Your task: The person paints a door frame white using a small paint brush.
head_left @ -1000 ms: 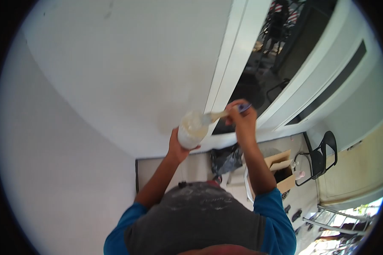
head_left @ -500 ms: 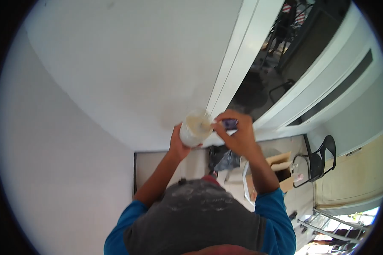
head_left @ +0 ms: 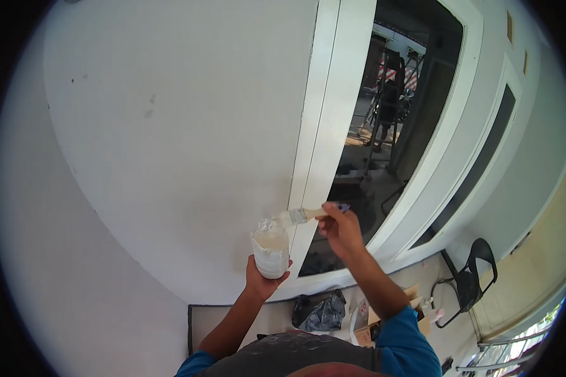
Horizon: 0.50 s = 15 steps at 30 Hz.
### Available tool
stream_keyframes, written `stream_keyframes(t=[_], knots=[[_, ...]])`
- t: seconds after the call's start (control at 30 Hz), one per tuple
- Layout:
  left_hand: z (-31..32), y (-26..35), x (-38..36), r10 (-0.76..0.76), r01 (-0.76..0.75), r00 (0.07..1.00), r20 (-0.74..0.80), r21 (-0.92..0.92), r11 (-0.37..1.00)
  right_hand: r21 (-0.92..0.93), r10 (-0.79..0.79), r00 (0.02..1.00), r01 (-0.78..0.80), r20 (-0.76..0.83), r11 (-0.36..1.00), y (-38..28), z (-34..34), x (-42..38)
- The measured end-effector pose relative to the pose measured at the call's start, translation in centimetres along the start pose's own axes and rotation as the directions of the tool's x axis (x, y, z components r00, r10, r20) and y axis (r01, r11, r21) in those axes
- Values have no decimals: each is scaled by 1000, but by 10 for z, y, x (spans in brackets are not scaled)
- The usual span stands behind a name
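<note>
My left hand point(head_left: 264, 279) is wrapped around the lower part of a cut plastic bottle point(head_left: 272, 262) holding off-white paint point(head_left: 270, 240). Streaks of paint coat the bottle's ragged rim. In my right hand point(head_left: 341, 231) is a paintbrush point(head_left: 305, 215), gripped by its handle, which has a purple end. The brush lies nearly level, its pale, paint-covered bristles pointing left, just above the bottle's mouth. Behind both hands rise a white wall point(head_left: 195, 157) and the white frame point(head_left: 321, 125) of a dark glass pane.
A black plastic bag point(head_left: 321, 312) lies on the floor by the wall. Right of it stands an open cardboard box point(head_left: 363, 336). Farther right is a black chair point(head_left: 471, 283). The glass pane point(head_left: 383, 144) reflects a ladder and a person. A metal ladder point(head_left: 503, 358) shows at lower right.
The brush has come up out of the bottle, and its bristles now show above the rim. My view has tilted up, so the hands and bottle appear lower.
</note>
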State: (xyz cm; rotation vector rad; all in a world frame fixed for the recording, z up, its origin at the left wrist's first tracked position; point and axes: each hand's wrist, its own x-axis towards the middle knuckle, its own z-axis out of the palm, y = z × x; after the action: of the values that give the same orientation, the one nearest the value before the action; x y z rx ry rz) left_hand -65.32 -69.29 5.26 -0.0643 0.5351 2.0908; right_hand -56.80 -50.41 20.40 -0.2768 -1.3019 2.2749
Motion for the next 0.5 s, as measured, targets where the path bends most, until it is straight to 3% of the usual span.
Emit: stream_keyframes(t=[0.03, 0.13, 0.23, 0.27, 0.33, 0.43, 0.5], knots=[[9, 0, 5, 4, -5, 1000, 15, 29, 1000, -82, -35, 999, 36, 13, 996, -22, 10, 8], [29, 0, 12, 32, -34, 999, 30, 66, 997, -34, -419, 882, 435, 216, 900, -130, 39, 61], [37, -4, 17, 50, -52, 998, 29, 75, 996, -112, -768, 568, 819, 297, 563, -242, 89, 88], [37, -6, 17, 55, -57, 998, 26, 75, 996, -218, -817, 428, 903, 385, 370, -276, 106, 91], [36, -11, 15, 75, -74, 997, -5, 73, 995, -289, -829, 73, 951, 555, -109, -327, 131, 103], [24, -18, 14, 104, -102, 994, -27, 66, 993, -230, -789, 63, 968, 611, -102, -365, 173, 91], [17, -19, 12, 121, -120, 992, -19, 61, 991, -271, -611, -163, 787, 775, -554, -373, 185, 90]])
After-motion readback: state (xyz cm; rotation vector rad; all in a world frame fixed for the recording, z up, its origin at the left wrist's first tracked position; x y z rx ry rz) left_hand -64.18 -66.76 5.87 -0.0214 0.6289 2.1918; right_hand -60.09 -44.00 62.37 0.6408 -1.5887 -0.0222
